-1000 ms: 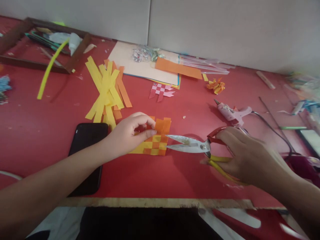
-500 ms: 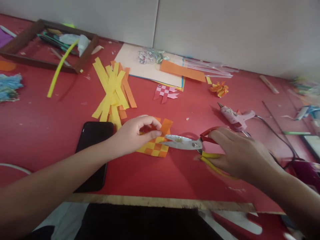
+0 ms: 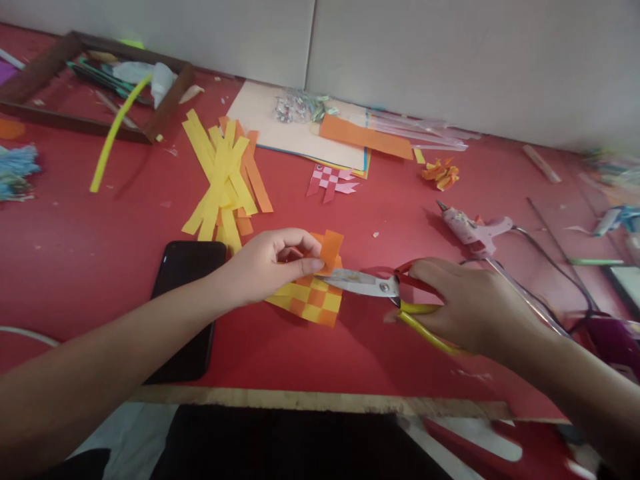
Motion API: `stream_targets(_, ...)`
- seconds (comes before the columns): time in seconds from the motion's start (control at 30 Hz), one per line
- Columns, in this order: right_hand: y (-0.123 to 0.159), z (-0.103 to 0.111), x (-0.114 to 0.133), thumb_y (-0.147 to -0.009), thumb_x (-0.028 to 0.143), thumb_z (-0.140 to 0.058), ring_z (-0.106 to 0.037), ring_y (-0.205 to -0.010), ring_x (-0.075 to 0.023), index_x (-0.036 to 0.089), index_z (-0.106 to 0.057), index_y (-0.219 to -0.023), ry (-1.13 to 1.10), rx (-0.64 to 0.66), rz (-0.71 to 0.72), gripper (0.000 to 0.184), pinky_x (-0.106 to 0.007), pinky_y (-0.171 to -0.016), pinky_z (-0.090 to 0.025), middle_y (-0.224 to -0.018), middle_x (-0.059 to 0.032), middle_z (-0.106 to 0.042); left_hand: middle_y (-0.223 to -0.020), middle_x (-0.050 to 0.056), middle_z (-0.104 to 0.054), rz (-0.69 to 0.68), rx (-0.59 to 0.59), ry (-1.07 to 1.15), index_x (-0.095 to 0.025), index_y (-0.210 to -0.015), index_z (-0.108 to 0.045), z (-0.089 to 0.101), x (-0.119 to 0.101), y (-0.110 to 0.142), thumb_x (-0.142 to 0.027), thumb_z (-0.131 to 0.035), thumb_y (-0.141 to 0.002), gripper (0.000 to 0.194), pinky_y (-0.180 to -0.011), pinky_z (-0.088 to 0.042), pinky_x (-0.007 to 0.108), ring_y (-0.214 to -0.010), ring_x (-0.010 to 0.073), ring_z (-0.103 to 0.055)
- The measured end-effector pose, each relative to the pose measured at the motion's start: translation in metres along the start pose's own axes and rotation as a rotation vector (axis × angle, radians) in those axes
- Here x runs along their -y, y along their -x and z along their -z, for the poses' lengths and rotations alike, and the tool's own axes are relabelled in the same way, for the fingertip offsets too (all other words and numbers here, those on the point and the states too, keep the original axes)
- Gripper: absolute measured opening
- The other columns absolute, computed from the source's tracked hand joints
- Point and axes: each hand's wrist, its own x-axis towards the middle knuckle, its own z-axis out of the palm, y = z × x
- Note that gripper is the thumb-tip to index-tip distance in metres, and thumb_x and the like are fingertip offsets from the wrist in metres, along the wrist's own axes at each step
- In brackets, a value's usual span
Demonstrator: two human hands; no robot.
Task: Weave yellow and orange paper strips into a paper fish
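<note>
My left hand (image 3: 287, 257) pinches an orange paper strip (image 3: 331, 251) at the upper edge of a woven orange and yellow paper piece (image 3: 320, 305). The woven piece has a checkered pattern and tilts a little off the red table. My right hand (image 3: 460, 293) grips scissors (image 3: 363, 283) with one red and one yellow handle. Their blades lie at the base of the strip, nearly together, and their tips are partly hidden behind the paper near my left thumb. A black phone (image 3: 183, 347) lies beneath my left forearm.
Yellow paper strips (image 3: 215, 180) lie piled beyond the phone. A pink woven paper fish (image 3: 330, 179) sits further back. To the right are a pink glue gun (image 3: 473, 230) with its cord and a crumpled orange paper bundle (image 3: 441, 175). A wooden frame (image 3: 170, 100) stands back left.
The scissors have moved left into the woven paper, and their blades have come closer together. The orange strip now leans at an angle, and the woven piece has tilted. The camera view has shifted slightly.
</note>
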Motion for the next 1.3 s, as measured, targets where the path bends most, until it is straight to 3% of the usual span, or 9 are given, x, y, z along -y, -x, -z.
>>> stream_targets(0.2,-0.001,0.001,0.001,-0.075,0.07,-0.053,-0.065,-0.061,-0.0221,0.024,-0.06,-0.08,-0.042,0.012,-0.031,0.047,-0.028,-0.048,-0.038,-0.077,-0.0047,-0.072,-0.099,0.005,-0.068,-0.095,-0.069,-0.065,-0.021,-0.104,-0.066,0.0,-0.006,0.003,-0.045,-0.061,-0.088,0.03,-0.08,-0.051,0.029,-0.089,0.0165,-0.064)
stream_targets(0.3,-0.001,-0.002,0.0,-0.077,0.071,-0.051,-0.057,-0.053,-0.0176,0.024,-0.053,-0.07,-0.113,0.028,-0.033,0.048,-0.027,-0.047,-0.035,-0.067,-0.0027,-0.066,-0.107,0.007,-0.068,-0.115,-0.072,-0.125,-0.022,-0.11,-0.066,0.002,-0.008,0.004,-0.049,-0.07,-0.08,0.041,-0.089,-0.051,0.033,-0.098,0.0201,-0.064)
stream_targets(0.43,0.002,-0.003,-0.001,-0.072,0.076,-0.056,-0.045,-0.048,-0.0138,0.023,-0.048,-0.065,-0.185,0.062,-0.037,0.054,-0.025,-0.047,-0.033,-0.057,0.001,-0.056,-0.106,0.006,-0.07,-0.104,-0.084,-0.166,-0.022,-0.102,-0.069,0.004,-0.007,0.003,-0.049,-0.079,-0.07,0.043,-0.092,-0.051,0.034,-0.1,0.0215,-0.064)
stream_targets(0.63,0.007,-0.003,-0.001,-0.07,0.071,-0.062,-0.04,-0.051,-0.0126,0.022,-0.046,-0.065,-0.235,0.104,-0.06,0.052,-0.025,-0.049,-0.031,-0.057,0.0026,-0.051,-0.104,0.005,-0.072,-0.034,-0.093,-0.181,-0.023,-0.099,-0.073,0.003,-0.007,0.004,-0.049,-0.079,-0.07,0.039,-0.094,-0.051,0.036,-0.1,0.023,-0.066)
stream_targets(0.83,0.008,-0.002,-0.004,-0.071,0.062,-0.065,-0.038,-0.052,-0.0122,0.022,-0.046,-0.068,-0.274,0.184,-0.067,0.044,-0.023,-0.048,-0.029,-0.057,0.0041,-0.048,-0.099,0.003,-0.074,-0.096,-0.105,-0.175,-0.023,-0.098,-0.073,0.001,-0.008,0.006,-0.04,-0.077,-0.074,0.03,-0.091,-0.053,0.033,-0.096,0.0205,-0.068)
stream_targets(0.93,0.009,-0.002,-0.006,-0.072,0.063,-0.064,-0.039,-0.053,-0.0124,0.022,-0.045,-0.069,-0.258,0.197,-0.076,0.045,-0.024,-0.049,-0.029,-0.057,0.0041,-0.048,-0.1,0.002,-0.075,-0.064,-0.107,-0.181,-0.024,-0.096,-0.075,0.0,-0.01,0.006,-0.038,-0.075,-0.076,0.024,-0.093,-0.052,0.034,-0.093,0.0198,-0.069)
stream_targets(1.17,0.009,-0.004,-0.011,-0.071,0.068,-0.062,-0.042,-0.049,-0.0132,0.023,-0.047,-0.068,-0.193,0.123,-0.051,0.048,-0.025,-0.047,-0.03,-0.055,0.0036,-0.05,-0.101,0.003,-0.077,-0.055,-0.14,-0.243,-0.024,-0.099,-0.076,-0.001,-0.012,0.007,-0.041,-0.076,-0.075,0.03,-0.095,-0.052,0.037,-0.096,0.0234,-0.07)
stream_targets(1.3,0.01,-0.005,-0.012,-0.078,0.064,-0.057,-0.06,-0.055,-0.0181,0.023,-0.055,-0.074,-0.121,-0.073,0.022,0.041,-0.028,-0.051,-0.038,-0.067,-0.0025,-0.067,-0.103,0.003,-0.076,-0.155,-0.171,-0.295,-0.022,-0.098,-0.075,-0.003,-0.011,0.009,-0.039,-0.074,-0.077,0.026,-0.09,-0.054,0.032,-0.097,0.022,-0.07)
